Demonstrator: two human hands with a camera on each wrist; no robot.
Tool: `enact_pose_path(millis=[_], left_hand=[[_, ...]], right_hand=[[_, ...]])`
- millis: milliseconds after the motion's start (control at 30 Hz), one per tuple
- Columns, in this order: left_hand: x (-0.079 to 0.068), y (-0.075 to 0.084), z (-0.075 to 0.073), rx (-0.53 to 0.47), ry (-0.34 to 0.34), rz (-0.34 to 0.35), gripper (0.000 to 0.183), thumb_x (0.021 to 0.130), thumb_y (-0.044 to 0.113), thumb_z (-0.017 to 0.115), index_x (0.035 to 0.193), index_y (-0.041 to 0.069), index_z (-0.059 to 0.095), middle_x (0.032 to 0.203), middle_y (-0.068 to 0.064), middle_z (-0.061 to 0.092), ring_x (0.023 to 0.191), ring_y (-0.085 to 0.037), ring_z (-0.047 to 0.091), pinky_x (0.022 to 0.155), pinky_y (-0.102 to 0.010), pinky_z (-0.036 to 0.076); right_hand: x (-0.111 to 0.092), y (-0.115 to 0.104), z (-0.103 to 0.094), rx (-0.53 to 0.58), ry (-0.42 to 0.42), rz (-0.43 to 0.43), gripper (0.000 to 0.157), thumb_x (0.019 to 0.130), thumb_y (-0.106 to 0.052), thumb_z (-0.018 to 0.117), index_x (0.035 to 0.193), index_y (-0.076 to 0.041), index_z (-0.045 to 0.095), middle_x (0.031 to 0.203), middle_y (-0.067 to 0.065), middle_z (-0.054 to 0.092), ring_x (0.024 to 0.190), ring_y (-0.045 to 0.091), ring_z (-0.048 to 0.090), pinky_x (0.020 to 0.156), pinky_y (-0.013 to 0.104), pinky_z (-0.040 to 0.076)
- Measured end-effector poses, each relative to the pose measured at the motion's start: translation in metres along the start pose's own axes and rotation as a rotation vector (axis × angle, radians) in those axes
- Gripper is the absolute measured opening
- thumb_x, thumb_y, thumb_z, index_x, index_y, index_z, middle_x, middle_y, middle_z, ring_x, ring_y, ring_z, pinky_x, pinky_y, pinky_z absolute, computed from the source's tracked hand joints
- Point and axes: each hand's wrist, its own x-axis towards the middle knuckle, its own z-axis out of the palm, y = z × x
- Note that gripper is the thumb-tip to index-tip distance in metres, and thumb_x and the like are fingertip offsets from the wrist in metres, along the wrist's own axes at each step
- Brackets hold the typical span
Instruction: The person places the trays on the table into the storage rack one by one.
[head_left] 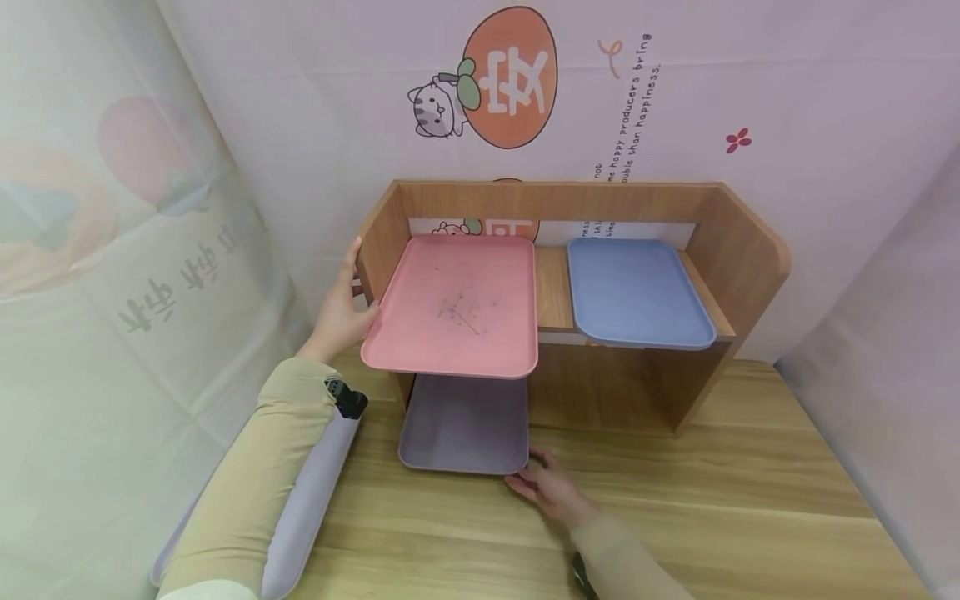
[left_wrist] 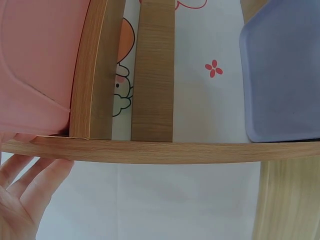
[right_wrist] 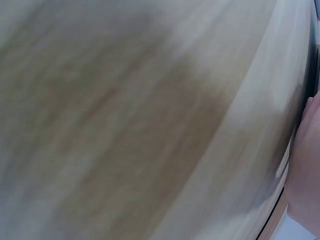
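A small wooden shelf (head_left: 558,202) stands on the table. My left hand (head_left: 341,312) grips its left side panel, with fingers on the outer face and the thumb by the pink tray (head_left: 495,287). The left wrist view shows those fingers (left_wrist: 40,187) against the panel. The pink tray lies on the upper level and juts past the front. Below it, a purple tray (head_left: 468,425) sticks out of the lower level. My right hand (head_left: 555,492) holds that tray's front right corner. In the right wrist view only part of the right hand (right_wrist: 305,170) shows, at the right edge.
A blue tray (head_left: 641,292) rests on the upper level at the right. Another pale purple tray (head_left: 315,500) lies at the table's left, partly under my left forearm. Printed cloth (head_left: 337,108) hangs behind and at the sides. The wooden table (head_left: 750,500) extends in front of the shelf.
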Motion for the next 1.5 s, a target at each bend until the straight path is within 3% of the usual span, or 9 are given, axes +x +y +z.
enact_pose_path(millis=[433,700,933,1100,1200,1300,1433,1500], left_hand=[[-0.001,-0.001,0.001,0.011,-0.003,-0.003,0.096,0.087,0.004,0.060,0.150,0.041,-0.003,0.142,-0.025,0.034,0.118,-0.046,0.049,0.093,-0.059,0.046],[0.000,-0.003,0.002,-0.010,0.000,0.009,0.096,0.087,0.003,0.060,0.150,0.041,-0.002,0.141,-0.025,0.034,0.117,-0.046,0.048,0.093,-0.059,0.045],[0.000,-0.002,0.001,-0.005,0.003,0.007,0.096,0.087,0.004,0.060,0.150,0.042,-0.002,0.139,-0.025,0.036,0.117,-0.046,0.049,0.094,-0.059,0.045],[0.000,-0.004,0.000,-0.016,-0.001,0.008,0.095,0.087,0.003,0.059,0.150,0.042,-0.002,0.138,-0.026,0.036,0.117,-0.046,0.049,0.095,-0.060,0.044],[0.000,-0.004,-0.001,-0.014,0.000,0.009,0.095,0.087,0.003,0.059,0.150,0.041,-0.002,0.139,-0.026,0.036,0.116,-0.046,0.049,0.094,-0.060,0.044],[-0.001,-0.003,-0.001,-0.008,0.001,0.011,0.095,0.087,0.003,0.059,0.150,0.040,-0.002,0.139,-0.026,0.036,0.116,-0.046,0.049,0.093,-0.060,0.045],[-0.001,-0.003,0.000,-0.009,0.000,0.008,0.096,0.087,0.003,0.059,0.150,0.040,-0.002,0.139,-0.026,0.036,0.116,-0.046,0.049,0.094,-0.060,0.045],[0.000,-0.003,0.000,-0.009,-0.001,0.007,0.096,0.087,0.003,0.059,0.150,0.040,-0.003,0.140,-0.026,0.035,0.116,-0.046,0.049,0.094,-0.060,0.045]], right_hand=[[-0.003,0.000,0.006,0.019,-0.003,0.012,0.060,0.092,0.014,0.039,0.144,0.010,0.008,0.112,0.023,0.046,0.088,0.018,0.062,0.092,0.036,0.052],[-0.018,-0.007,-0.009,0.098,-0.070,0.028,0.061,0.093,0.011,0.038,0.141,0.008,0.001,0.108,0.022,0.049,0.089,0.018,0.065,0.091,0.031,0.052],[-0.037,-0.027,-0.051,0.129,-0.182,0.038,0.052,0.098,0.001,0.035,0.140,0.002,0.004,0.100,0.005,0.063,0.094,0.014,0.065,0.094,0.031,0.051],[-0.050,-0.055,-0.090,0.156,-0.116,0.000,0.064,0.099,0.000,0.031,0.145,-0.004,-0.013,0.101,0.001,0.062,0.096,0.011,0.064,0.098,0.033,0.048],[-0.058,-0.076,-0.118,0.157,-0.093,-0.048,0.056,0.099,0.000,0.031,0.142,-0.013,-0.002,0.102,0.000,0.060,0.096,0.010,0.063,0.095,0.030,0.050],[-0.064,-0.102,-0.146,0.191,-0.153,-0.132,0.039,0.100,0.000,0.031,0.130,-0.019,0.016,0.104,0.002,0.061,0.097,0.012,0.063,0.092,0.028,0.052],[-0.076,-0.146,-0.174,0.280,-0.256,-0.235,0.035,0.100,0.002,0.027,0.125,-0.022,0.020,0.104,0.007,0.064,0.098,0.018,0.065,0.089,0.031,0.053],[-0.083,-0.170,-0.181,0.313,-0.256,-0.280,0.035,0.100,0.003,0.026,0.124,-0.022,0.023,0.102,0.008,0.065,0.096,0.020,0.065,0.086,0.033,0.055]])
